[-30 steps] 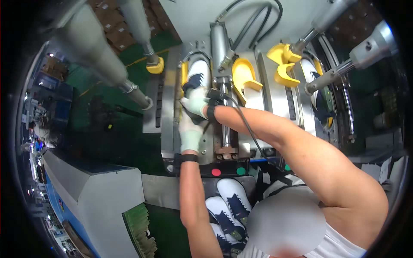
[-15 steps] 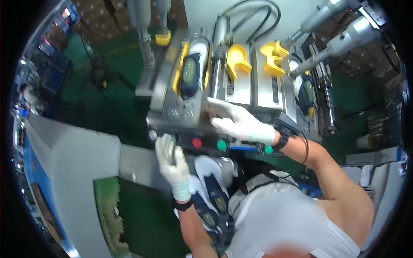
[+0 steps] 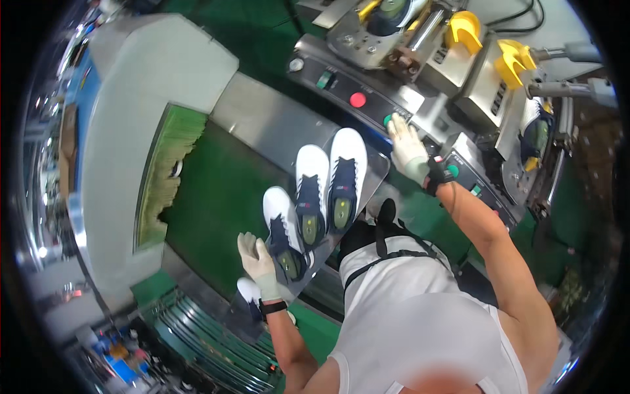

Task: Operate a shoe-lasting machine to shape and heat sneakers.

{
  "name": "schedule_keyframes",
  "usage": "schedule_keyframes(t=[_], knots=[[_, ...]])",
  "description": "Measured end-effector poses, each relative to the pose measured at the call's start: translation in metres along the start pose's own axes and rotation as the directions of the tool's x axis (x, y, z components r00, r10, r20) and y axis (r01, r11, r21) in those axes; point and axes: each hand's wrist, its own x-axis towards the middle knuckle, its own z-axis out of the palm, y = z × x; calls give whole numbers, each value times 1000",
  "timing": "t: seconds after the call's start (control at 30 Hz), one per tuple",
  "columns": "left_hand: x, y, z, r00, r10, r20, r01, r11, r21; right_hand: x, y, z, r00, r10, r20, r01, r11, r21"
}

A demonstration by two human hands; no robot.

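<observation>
My gloved right hand (image 3: 408, 150) reaches to the machine's control panel (image 3: 335, 88) with its fingers stretched out. Its fingertips are at a green button (image 3: 388, 121); whether they press it I cannot tell. My gloved left hand (image 3: 257, 264) is empty, fingers extended, just left of a navy-and-white shoe (image 3: 283, 223). Beside that stand a second shoe (image 3: 310, 190) and a third shoe (image 3: 347, 172), toes pointing away from me. Another shoe (image 3: 249, 291) is partly hidden by my left wrist. In the machine sits a shoe (image 3: 388, 14), cut off by the view's upper edge.
A red button (image 3: 357, 100) is on the panel. Yellow curved clamps (image 3: 464, 31) stand on metal blocks, with another shoe (image 3: 535, 138) mounted at the right. To the left, a grey housing (image 3: 125, 131) with a frayed green curtain (image 3: 161, 177) spans a green conveyor belt (image 3: 223, 197).
The view has swung left and down, bringing more of the conveyor into sight. My right hand has gone from beside the mounted shoe to the green button. My left hand is now beside the conveyor shoes.
</observation>
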Motion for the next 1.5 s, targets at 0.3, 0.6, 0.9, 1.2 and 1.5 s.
schedule_keyframes(t=[0.3, 0.6, 0.9, 1.2, 1.5], knots=[[-119, -101, -39, 993, -82, -86, 97, 976, 194, -72, -57, -37, 985, 96, -143, 40, 678, 734], [-30, -97, 14, 995, -97, 15, 78, 872, 484, -106, -200, -4, 998, 9, 57, -57, 369, 928], [-8, -101, -18, 947, -281, 153, 208, 905, 372, -70, -276, 115, 974, 171, -151, -43, 787, 615], [26, -190, -79, 915, -133, 381, 192, 974, -119, 3, -291, 85, 990, 133, 50, -133, 746, 653], [56, -136, -89, 898, -378, 224, 415, 897, -150, 3, -300, 74, 905, 396, 157, -319, 386, 866]])
